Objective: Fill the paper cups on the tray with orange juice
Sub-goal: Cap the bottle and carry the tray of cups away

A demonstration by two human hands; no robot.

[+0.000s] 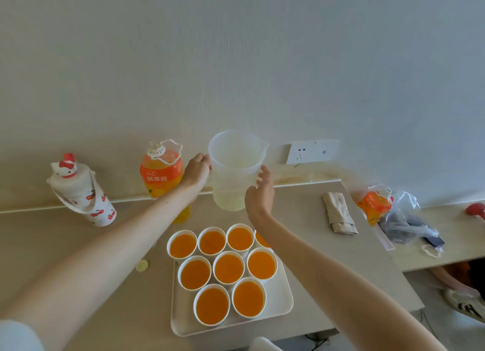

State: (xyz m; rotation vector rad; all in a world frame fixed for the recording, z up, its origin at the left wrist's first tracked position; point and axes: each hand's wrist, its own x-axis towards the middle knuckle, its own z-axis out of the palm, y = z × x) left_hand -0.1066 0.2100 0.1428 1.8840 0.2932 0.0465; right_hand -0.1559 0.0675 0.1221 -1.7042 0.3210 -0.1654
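Observation:
Several white paper cups full of orange juice stand close together on a white tray at the table's front. Behind the tray a translucent plastic jug is held upright above the table, almost drained, with a pale film at its bottom. My left hand grips the jug's left side, where its handle seems hidden. My right hand presses against the jug's right wall. A large orange juice bottle with a white carry handle stands behind my left wrist.
A white cartoon-cat flask stands at far left. A small yellowish cap lies left of the tray. A folded beige cloth, a second juice bottle and a plastic bag lie right. A wall socket sits behind.

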